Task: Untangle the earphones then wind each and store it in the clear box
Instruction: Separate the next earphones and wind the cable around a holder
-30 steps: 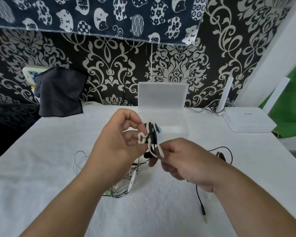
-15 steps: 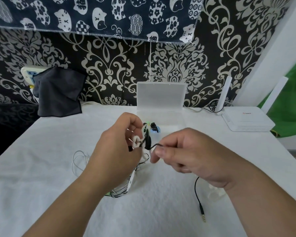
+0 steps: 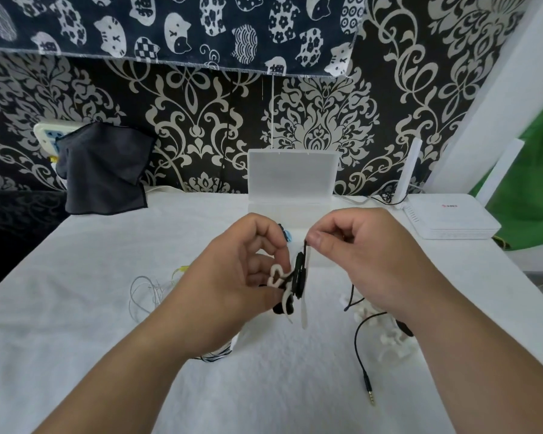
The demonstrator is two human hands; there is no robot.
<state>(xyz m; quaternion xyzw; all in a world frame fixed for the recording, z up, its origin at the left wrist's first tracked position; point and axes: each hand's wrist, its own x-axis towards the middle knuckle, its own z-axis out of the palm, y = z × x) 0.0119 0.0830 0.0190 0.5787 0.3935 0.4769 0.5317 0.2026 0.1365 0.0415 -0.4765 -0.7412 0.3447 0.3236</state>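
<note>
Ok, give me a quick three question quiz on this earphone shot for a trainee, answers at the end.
1. True or false: the lid of the clear box is shut.
2. The right hand pinches: A the black cord, B scissors, C a pen.
3. Where does the jack plug lie?
Key: 1 false, the lid stands open. 2 A. 3 On the white tablecloth, with no hand on it.

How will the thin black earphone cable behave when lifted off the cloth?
Likely floppy: the thin black earphone cable lies in loose curves on the white cloth. Probably very light: the right hand holds it by a fingertip pinch. Its metal plug would likely dangle.
</note>
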